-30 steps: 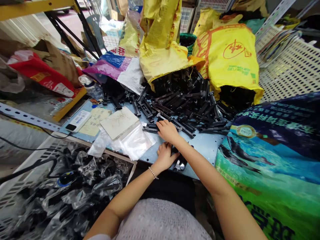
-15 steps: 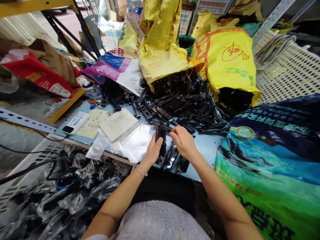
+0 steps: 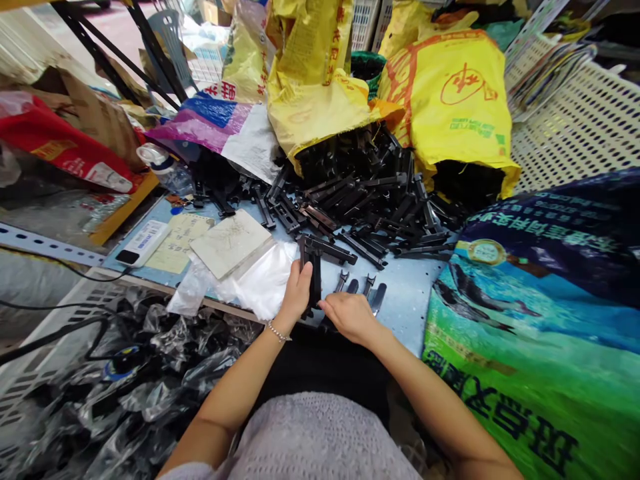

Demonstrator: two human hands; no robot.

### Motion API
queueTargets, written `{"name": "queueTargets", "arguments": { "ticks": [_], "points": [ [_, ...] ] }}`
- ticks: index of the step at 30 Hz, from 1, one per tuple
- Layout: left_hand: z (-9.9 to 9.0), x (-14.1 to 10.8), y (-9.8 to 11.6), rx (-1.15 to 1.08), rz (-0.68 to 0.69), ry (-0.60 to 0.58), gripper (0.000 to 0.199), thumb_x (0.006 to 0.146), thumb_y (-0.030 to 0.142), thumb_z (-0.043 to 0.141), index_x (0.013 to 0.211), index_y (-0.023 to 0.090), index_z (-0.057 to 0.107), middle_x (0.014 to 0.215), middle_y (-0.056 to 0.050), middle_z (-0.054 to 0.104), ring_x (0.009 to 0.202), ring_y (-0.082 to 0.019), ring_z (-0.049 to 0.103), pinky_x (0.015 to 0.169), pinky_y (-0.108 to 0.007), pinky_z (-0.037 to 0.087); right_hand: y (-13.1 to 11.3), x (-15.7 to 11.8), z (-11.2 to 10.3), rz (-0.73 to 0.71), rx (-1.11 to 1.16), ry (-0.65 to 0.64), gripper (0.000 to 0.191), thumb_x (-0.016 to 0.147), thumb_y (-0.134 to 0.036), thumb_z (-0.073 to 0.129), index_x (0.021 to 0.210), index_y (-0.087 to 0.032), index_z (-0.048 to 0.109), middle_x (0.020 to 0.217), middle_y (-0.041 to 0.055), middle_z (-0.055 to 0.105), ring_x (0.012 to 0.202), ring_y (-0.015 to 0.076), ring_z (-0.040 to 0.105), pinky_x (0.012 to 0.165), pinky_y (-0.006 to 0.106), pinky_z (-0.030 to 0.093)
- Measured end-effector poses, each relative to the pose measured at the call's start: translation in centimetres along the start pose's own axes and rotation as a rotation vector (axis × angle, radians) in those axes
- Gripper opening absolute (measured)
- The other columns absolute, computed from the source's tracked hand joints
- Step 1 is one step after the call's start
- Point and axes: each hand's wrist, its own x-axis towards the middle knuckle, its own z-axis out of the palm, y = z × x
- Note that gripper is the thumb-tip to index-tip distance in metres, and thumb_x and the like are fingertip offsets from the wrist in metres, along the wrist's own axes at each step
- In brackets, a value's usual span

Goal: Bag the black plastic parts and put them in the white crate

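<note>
My left hand (image 3: 297,291) is closed round an upright black plastic part (image 3: 315,277) near the table's front edge. My right hand (image 3: 350,315) is closed in a pinch by the part's lower end; what its fingertips hold, if anything, is too small to make out. A long black piece (image 3: 334,251) reaches rightward from the top of the part. Just beyond my right hand lie several smooth black pieces (image 3: 379,297). A large heap of black parts (image 3: 350,200) spreads behind both hands.
Yellow sacks (image 3: 460,100) stand behind the heap. A white tile (image 3: 231,244) and clear plastic bags (image 3: 267,283) lie left of my hands, beside a white device (image 3: 143,244). A blue-green sack (image 3: 530,320) rises at right. Below left, a crate (image 3: 75,300) holds wrapped black items.
My right hand has moved down and left, from the part's upper side to its lower end. The camera view has shifted slightly. My left hand still grips the part.
</note>
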Motion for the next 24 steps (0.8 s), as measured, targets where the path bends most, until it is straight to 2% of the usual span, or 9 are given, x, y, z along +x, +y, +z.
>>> {"name": "queueTargets", "arguments": {
  "ticks": [3,5,8,11,14,16,17,21,24],
  "points": [
    [-0.1,-0.7,-1.5,0.472,-0.002,-0.065,0.047,0.096,0.058,0.032,0.085,0.02,0.058,0.075,-0.005,0.063,0.078,-0.023,0.063,0.077,-0.035,0.045,2.2,3.5,-1.0,0.114,-0.085,0.102,0.037,0.102,-0.04,0.034,0.088,-0.021,0.062,0.086,0.0094,0.067,0.083,0.0229,0.06,0.07,0.031,0.039],
    [0.3,-1.3,-2.3,0.751,-0.031,-0.091,0.047,0.097,0.055,0.031,0.086,0.019,0.06,0.074,-0.009,0.065,0.08,-0.027,0.065,0.078,-0.037,0.044,4.1,6.5,-1.5,0.213,-0.148,0.172,0.025,0.098,-0.037,0.046,0.102,-0.018,0.061,0.102,0.0165,0.066,0.097,0.0283,0.058,0.078,0.036,0.041],
    [0.9,-1.6,-2.9,0.9,-0.051,-0.085,0.047,0.095,0.056,0.036,0.095,0.017,0.062,0.08,-0.014,0.068,0.088,-0.031,0.067,0.081,-0.041,0.044,6.3,10.0,-1.9,0.283,-0.129,0.146,0.022,0.094,-0.031,0.053,0.105,-0.013,0.06,0.105,0.0215,0.066,0.099,0.0302,0.059,0.08,0.037,0.043],
    [0.9,-0.8,-2.4,0.603,0.043,-0.065,0.05,0.092,0.061,0.041,0.107,0.017,0.062,0.101,-0.015,0.068,0.099,-0.029,0.064,0.089,-0.041,0.044,7.1,10.3,-2.1,0.283,-0.038,0.138,0.024,0.099,-0.029,0.041,0.098,-0.017,0.062,0.093,0.0138,0.07,0.088,0.0245,0.063,0.075,0.032,0.044],
    [1.0,0.4,-0.5,-0.05,0.097,-0.067,0.061,0.089,0.066,0.043,0.128,0.021,0.051,0.124,-0.013,0.061,0.103,-0.022,0.062,0.091,-0.037,0.046,6.1,7.9,-2.2,0.197,0.35,0.153,0.032,0.101,-0.037,0.035,0.096,-0.02,0.062,0.091,0.0059,0.069,0.084,0.0202,0.064,0.072,0.029,0.045],
    [1.2,0.7,1.1,-0.401,0.053,-0.094,0.06,0.09,0.066,0.042,0.126,0.02,0.051,0.122,-0.011,0.061,0.101,-0.021,0.062,0.089,-0.035,0.048,5.0,5.7,-2.3,0.161,0.621,0.115,0.038,0.1,-0.046,0.035,0.09,-0.021,0.061,0.084,0.003,0.068,0.078,0.0188,0.063,0.069,0.028,0.046],
    [1.3,0.6,1.9,-0.494,0.028,-0.106,0.056,0.09,0.064,0.043,0.122,0.02,0.054,0.118,-0.01,0.063,0.098,-0.02,0.063,0.087,-0.035,0.049,4.4,4.7,-2.5,0.183,0.675,0.114,0.041,0.1,-0.05,0.034,0.086,-0.021,0.06,0.079,0.002,0.066,0.074,0.0184,0.062,0.068,0.028,0.046],
    [1.3,-0.8,3.8,-0.473,-0.01,-0.181,0.044,0.087,0.054,0.059,0.114,0.02,0.058,0.107,-0.007,0.066,0.091,-0.02,0.064,0.083,-0.033,0.051,2.6,3.2,-4.2,0.235,0.519,0.315,0.042,0.098,-0.055,0.034,0.083,-0.023,0.057,0.079,0.0035,0.061,0.08,0.0202,0.058,0.076,0.032,0.043],
    [1.4,-1.7,4.0,-0.344,0.089,-0.198,0.049,0.085,0.051,0.063,0.124,0.023,0.055,0.119,-0.007,0.063,0.111,-0.024,0.058,0.097,-0.037,0.046,2.0,4.6,-5.3,0.164,0.6,0.322,0.041,0.096,-0.056,0.038,0.078,-0.023,0.053,0.076,0.0025,0.056,0.074,0.0182,0.052,0.071,0.031,0.042]
  ]
}}
